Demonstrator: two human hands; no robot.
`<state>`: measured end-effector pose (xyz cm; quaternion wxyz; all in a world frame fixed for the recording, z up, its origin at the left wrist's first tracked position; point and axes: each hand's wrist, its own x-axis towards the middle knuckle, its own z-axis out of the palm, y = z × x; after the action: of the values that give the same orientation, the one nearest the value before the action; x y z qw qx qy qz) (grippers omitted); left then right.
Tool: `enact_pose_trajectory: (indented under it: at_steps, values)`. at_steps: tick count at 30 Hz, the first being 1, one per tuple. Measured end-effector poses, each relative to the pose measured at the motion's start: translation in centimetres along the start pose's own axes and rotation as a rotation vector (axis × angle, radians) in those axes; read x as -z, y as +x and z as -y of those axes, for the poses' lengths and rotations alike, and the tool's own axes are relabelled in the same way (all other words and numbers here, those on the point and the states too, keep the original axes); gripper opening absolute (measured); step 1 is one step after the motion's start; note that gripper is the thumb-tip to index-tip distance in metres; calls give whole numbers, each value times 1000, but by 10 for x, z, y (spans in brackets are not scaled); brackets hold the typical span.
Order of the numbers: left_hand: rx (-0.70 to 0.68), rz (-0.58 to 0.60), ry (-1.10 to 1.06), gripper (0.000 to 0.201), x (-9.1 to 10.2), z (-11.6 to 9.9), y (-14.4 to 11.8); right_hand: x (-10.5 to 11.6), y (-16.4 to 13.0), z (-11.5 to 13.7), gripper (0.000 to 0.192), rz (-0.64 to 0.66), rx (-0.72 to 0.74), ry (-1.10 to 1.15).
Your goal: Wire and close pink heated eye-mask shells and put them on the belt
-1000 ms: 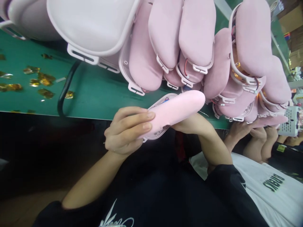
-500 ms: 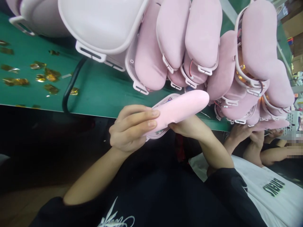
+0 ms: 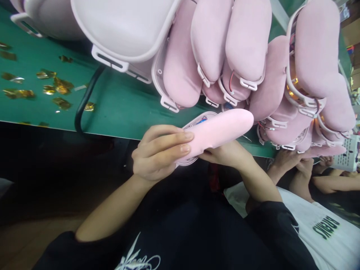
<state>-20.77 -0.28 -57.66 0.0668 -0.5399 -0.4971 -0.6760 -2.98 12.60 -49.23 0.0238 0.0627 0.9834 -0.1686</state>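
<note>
In the head view I hold a pink padded casing (image 3: 222,129) above the table's front edge. Its long soft cover lies tilted across an open shell (image 3: 192,120), where a bit of blue wiring shows. My left hand (image 3: 159,153) is closed on the casing's left end, fingers laid over the pink cover. From the right, my right hand (image 3: 225,153) reaches beneath the cover and grips the casing from below; most of its fingers are hidden behind it.
Similar pink casings (image 3: 247,41) are piled along the green table (image 3: 118,112), some with loose wires. A black cable (image 3: 83,103) curves over the edge. Scraps of gold film (image 3: 63,85) lie at left. A co-worker's hands (image 3: 287,163) work at right.
The cover has tilted slightly, and more blue wiring shows in the shell. My right fingers have shifted a little under it. The view has moved slightly.
</note>
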Motion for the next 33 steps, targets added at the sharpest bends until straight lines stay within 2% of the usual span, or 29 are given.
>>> enact_pose_trajectory:
  at_steps: [2,9,16,20,23,28,33]
  values:
    - [-8,-6,-15,12,0,0,0,-1,1,-2,19,0,12,10]
    - [-14,14,-11,16,0,2,-3,-2,4,-7,21,-125,147,-19]
    - [-30,-19,-50,18,-2,1,-1,11,9,-5,27,-101,242,-151]
    - [-46,-8,-107,21,-1,0,1,12,8,0,29,-188,295,-191]
    - [-40,-3,-125,17,0,-2,6,1,5,10,30,-279,175,-146]
    - [-52,14,-115,15,1,-3,9,-28,-2,33,26,-413,-148,-129]
    - [-68,10,-120,13,1,-3,9,-47,-2,46,23,-601,-247,-75]
